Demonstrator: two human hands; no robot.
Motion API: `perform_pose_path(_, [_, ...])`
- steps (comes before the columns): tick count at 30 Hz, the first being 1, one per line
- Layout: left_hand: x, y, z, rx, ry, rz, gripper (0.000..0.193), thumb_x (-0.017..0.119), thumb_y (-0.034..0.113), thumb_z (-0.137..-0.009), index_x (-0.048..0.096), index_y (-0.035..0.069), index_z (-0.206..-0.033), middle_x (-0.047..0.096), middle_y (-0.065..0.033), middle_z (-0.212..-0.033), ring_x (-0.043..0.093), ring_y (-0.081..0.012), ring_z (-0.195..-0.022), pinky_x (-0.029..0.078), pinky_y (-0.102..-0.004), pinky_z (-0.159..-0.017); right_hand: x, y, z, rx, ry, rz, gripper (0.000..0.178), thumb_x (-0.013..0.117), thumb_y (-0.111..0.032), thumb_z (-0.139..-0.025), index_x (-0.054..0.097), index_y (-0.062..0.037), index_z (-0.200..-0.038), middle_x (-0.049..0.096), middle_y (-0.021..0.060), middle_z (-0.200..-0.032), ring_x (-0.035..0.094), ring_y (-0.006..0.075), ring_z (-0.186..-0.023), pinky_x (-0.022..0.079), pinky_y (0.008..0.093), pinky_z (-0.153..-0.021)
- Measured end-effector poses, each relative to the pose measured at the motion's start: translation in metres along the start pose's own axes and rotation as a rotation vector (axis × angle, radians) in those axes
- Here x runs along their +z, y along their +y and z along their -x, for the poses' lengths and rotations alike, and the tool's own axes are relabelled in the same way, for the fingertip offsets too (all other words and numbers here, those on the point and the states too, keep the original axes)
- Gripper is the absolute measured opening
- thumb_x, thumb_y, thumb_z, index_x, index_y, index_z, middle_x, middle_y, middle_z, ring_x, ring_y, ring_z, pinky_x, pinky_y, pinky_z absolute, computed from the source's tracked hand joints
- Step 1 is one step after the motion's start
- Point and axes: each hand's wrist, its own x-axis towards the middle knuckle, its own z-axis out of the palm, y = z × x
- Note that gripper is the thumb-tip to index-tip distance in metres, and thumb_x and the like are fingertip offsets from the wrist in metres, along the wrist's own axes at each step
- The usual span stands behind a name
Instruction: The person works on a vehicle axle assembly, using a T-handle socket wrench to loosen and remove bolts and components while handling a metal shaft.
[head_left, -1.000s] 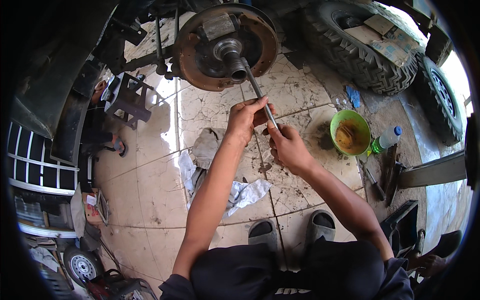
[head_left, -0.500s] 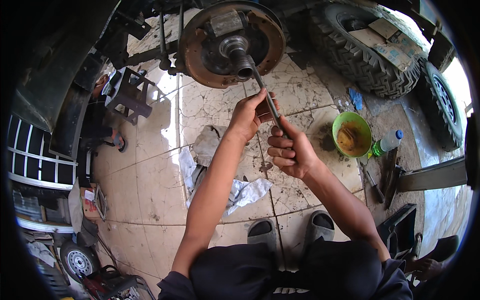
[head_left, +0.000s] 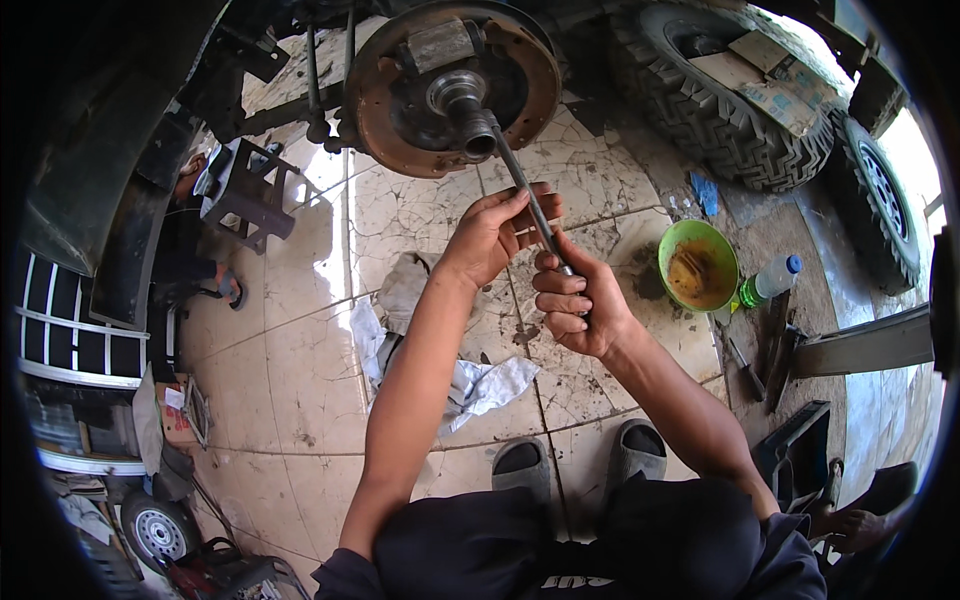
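Observation:
A long, slim metal bar (head_left: pixel 522 182) slants up and away from me; its kind I cannot make out. Its far tip meets or overlaps the end of the hollow spindle (head_left: pixel 478 137), in the middle of a rusty brake backing plate with brake shoes (head_left: pixel 533 90). My right hand (head_left: pixel 582 300) is wrapped round the near end of the bar, fingers curled tight. Higher up, my left hand (head_left: pixel 492 232) steadies the bar between the thumb and loosely bent fingers. Crumpled cloths (head_left: pixel 490 385) lie on the tiles below my left forearm.
To the right stand a green bowl (head_left: pixel 698 266) of brownish liquid and a blue-capped bottle (head_left: pixel 772 281), with a screwdriver (head_left: pixel 746 370) nearby. A big tyre (head_left: pixel 720 110) lies beyond. At left, a dark stool (head_left: pixel 252 200) stands close to another person's foot (head_left: pixel 230 285).
The whole view has shifted slightly, moving the spindle a little left in the picture. Both hands keep their hold on the bar, and its tip stays at the spindle end.

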Motion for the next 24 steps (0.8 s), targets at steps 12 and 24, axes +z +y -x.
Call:
perform_pose_path(12, [-0.003, 0.000, -0.006, -0.030, 0.063, -0.015, 0.029, 0.063, 0.028, -0.093, 0.063, 0.001, -0.105, 0.069, -0.0107, -0.096, 0.067, -0.0192, -0.089, 0.054, -0.0321, -0.080, -0.002, 0.003, -0.003, -0.004, -0.086, -0.061, 0.040, 0.043, -0.045, -0.101, 0.052, -0.0065, -0.094, 0.034, -0.0039, -0.060, 0.026, 0.0072, -0.040, 0.027, 0.0231, -0.037])
perform_pose_path(24, [0.000, 0.000, -0.003, -0.039, 0.040, -0.051, 0.030, 0.057, 0.025, -0.097, 0.060, 0.000, -0.113, 0.068, -0.0110, -0.099, 0.068, -0.0214, -0.093, 0.057, -0.0341, -0.079, -0.002, -0.009, 0.005, -0.035, 0.057, 0.141, 0.035, 0.041, -0.045, -0.102, 0.047, -0.0109, -0.094, 0.028, -0.0057, -0.057, 0.021, 0.0058, -0.040, 0.016, 0.0210, -0.033])
